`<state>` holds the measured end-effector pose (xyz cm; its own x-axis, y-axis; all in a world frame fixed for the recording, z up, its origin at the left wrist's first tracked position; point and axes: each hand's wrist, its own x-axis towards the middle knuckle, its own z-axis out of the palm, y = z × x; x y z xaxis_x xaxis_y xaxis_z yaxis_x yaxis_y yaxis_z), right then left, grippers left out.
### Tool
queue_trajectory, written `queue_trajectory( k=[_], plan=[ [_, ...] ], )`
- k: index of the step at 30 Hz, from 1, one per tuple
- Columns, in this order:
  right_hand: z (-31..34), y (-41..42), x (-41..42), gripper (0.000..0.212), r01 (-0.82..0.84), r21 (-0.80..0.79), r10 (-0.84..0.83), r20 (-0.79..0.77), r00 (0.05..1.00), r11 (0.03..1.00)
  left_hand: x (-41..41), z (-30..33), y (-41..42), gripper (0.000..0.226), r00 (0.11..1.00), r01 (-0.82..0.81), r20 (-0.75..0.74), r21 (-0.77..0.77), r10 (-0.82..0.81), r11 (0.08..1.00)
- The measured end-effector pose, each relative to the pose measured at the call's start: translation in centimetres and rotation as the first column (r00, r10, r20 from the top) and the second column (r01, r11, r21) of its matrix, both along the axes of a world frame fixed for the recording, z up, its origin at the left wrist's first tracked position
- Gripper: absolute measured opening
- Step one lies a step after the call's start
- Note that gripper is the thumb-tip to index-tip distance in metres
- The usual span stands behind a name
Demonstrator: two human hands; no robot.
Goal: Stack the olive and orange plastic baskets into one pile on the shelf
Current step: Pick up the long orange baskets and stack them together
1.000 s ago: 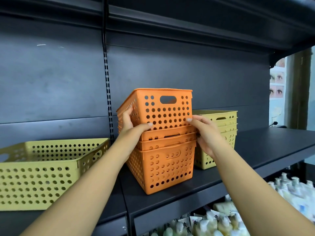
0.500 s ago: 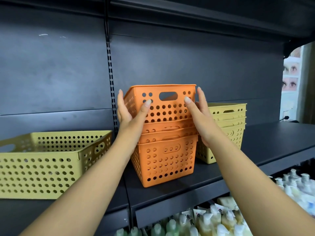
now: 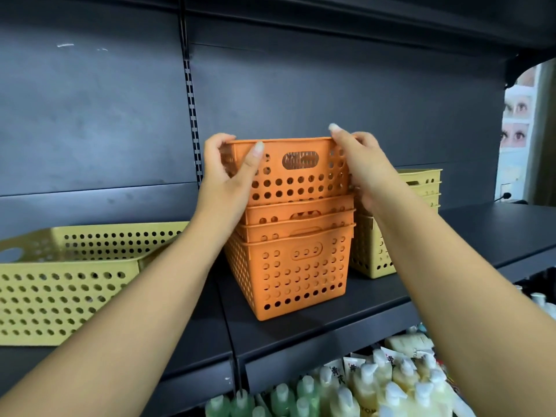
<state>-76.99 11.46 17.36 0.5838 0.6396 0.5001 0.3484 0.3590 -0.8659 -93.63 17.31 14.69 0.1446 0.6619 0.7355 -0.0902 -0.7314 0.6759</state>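
Both hands have slid up to the rim of the top perforated orange plastic basket [image 3: 296,173]. Left hand [image 3: 224,182] and right hand [image 3: 359,167] grip its sides; it sits half-nested in the orange pile [image 3: 293,260] on the dark shelf [image 3: 481,233]. Step in hand: seating. Next: press down evenly.

Olive stack [image 3: 421,188] half hidden behind right hand [image 3: 365,173] (bottles [image 3: 376,383] cropped).

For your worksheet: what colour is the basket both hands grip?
Orange, with round holes: top basket, seen in the head view.
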Motion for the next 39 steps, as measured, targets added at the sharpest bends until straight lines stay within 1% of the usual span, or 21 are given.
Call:
queue_trajectory(
  k=[3, 6, 8, 9, 12, 14, 16, 18, 19, 21, 22, 23, 25, 26, 28, 30, 32, 34, 36, 37, 39],
  plan=[
    [-1.1, 0.1, -0.2, 0.049, 0.025, -0.021, -0.023, 0.066, 0.998, 0.999, -0.2, -0.9, 0.0, 0.026, 1.0, -0.011, -0.024, -0.031, 0.01, 0.999],
    [-2.2, 0.2, -0.4, 0.039, 0.081, -0.026, -0.076, 0.148, 0.986, 0.996, -0.1, -2.1, -0.1, 0.033, 0.993, -0.047, -0.11, -0.05, 0.041, 0.998],
    [-3.1, 0.6, -0.3, 0.042, 0.13, -0.047, -0.118, 0.211, 0.97, 0.99, -0.2, -2.8, -0.2, 0.023, 0.972, -0.141, -0.188, -0.004, 0.137, 0.99],
    [-3.6, 0.7, -0.4, 0.047, 0.144, -0.055, -0.13, 0.21, 0.969, 0.988, -0.2, -3.2, -0.2, 0.02, 0.965, -0.167, -0.204, 0.007, 0.165, 0.986],
    [-5.1, 0.8, -0.8, 0.052, 0.113, -0.039, -0.108, 0.115, 0.988, 0.993, 0.1, -4.1, -0.3, 0.015, 0.976, -0.144, -0.166, -0.013, 0.14, 0.989],
    [-5.5, 0.8, -1.0, 0.046, 0.112, -0.011, -0.111, 0.108, 0.988, 0.994, 0.5, -4.4, -0.4, 0.009, 0.988, -0.105, -0.121, -0.042, 0.1, 0.994],
    [-5.4, 0.7, -1.2, 0.042, 0.105, -0.015, -0.103, 0.088, 0.991, 0.994, 0.8, -4.4, -0.4, 0.012, 0.994, -0.072, -0.087, -0.081, 0.065, 0.994],
    [-5.0, 0.7, -1.5, 0.043, 0.124, -0.058, -0.118, 0.088, 0.989, 0.991, 0.8, -4.2, -0.3, 0.011, 0.997, -0.047, -0.069, -0.099, 0.04, 0.994],
    [-4.9, 0.5, -1.8, 0.046, 0.166, -0.072, -0.157, 0.114, 0.981, 0.983, 0.7, -4.2, -0.4, 0.01, 0.997, -0.034, -0.068, -0.107, 0.026, 0.994],
    [-4.9, -0.5, -2.9, 0.05, 0.254, -0.024, -0.246, 0.175, 0.953, 0.967, -0.3, -4.5, -0.6, 0.032, 0.995, -0.016, -0.101, -0.117, 0.004, 0.993],
    [-4.9, -1.0, -4.0, 0.05, 0.245, 0.032, -0.247, 0.183, 0.952, 0.969, -1.5, -5.0, -0.8, 0.04, 0.992, -0.004, -0.126, -0.117, -0.011, 0.993],
    [-5.1, -1.7, -5.3, 0.049, 0.209, 0.097, -0.224, 0.181, 0.958, 0.973, -2.8, -5.6, -1.2, 0.043, 0.986, 0.031, -0.162, -0.106, -0.048, 0.994],
    [-6.1, -3.0, -8.5, 0.046, 0.077, 0.219, -0.123, 0.203, 0.972, 0.973, -6.0, -7.4, -2.8, 0.03, 0.962, 0.071, -0.259, -0.089, -0.091, 0.994],
    [-6.7, -3.2, -10.6, 0.044, -0.008, 0.284, -0.059, 0.225, 0.973, 0.959, -8.1, -8.3, -3.5, 0.022, 0.956, 0.046, -0.286, -0.087, -0.069, 0.995],
    [-7.8, -3.1, -14.4, 0.039, -0.163, 0.398, 0.054, 0.271, 0.961, 0.903, -11.9, -9.7, -4.3, 0.026, 0.943, -0.076, -0.329, -0.048, 0.056, 0.996],
    [-9.0, -2.0, -17.5, 0.031, -0.272, 0.418, 0.148, 0.307, 0.94, 0.867, -15.6, -10.9, -4.4, 0.038, 0.886, -0.251, -0.395, 0.033, 0.243, 0.968],
    [-10.0, -0.8, -19.7, 0.032, -0.315, 0.388, 0.187, 0.334, 0.924, 0.866, -18.7, -11.6, -4.3, 0.044, 0.757, -0.4, -0.502, 0.151, 0.419, 0.904],
    [-11.0, 0.6, -21.3, 0.04, -0.307, 0.344, 0.155, 0.404, 0.902, 0.888, -21.8, -12.3, -4.4, 0.052, 0.622, -0.506, -0.568, 0.235, 0.54, 0.83],
    [-11.8, 2.3, -22.2, 0.047, -0.267, 0.244, 0.115, 0.502, 0.857, 0.932, -24.5, -12.8, -4.5, 0.057, 0.523, -0.561, -0.584, 0.313, 0.621, 0.767],
    [-12.0, 3.1, -22.4, 0.049, -0.231, 0.182, 0.099, 0.542, 0.834, 0.956, -25.4, -13.0, -4.6, 0.055, 0.488, -0.576, -0.59, 0.336, 0.643, 0.746],
    [-12.6, 4.4, -22.8, 0.049, -0.151, 0.121, 0.053, 0.578, 0.814, 0.981, -27.2, -13.8, -4.7, 0.038, 0.443, -0.622, -0.6, 0.329, 0.666, 0.71]
  ],
)
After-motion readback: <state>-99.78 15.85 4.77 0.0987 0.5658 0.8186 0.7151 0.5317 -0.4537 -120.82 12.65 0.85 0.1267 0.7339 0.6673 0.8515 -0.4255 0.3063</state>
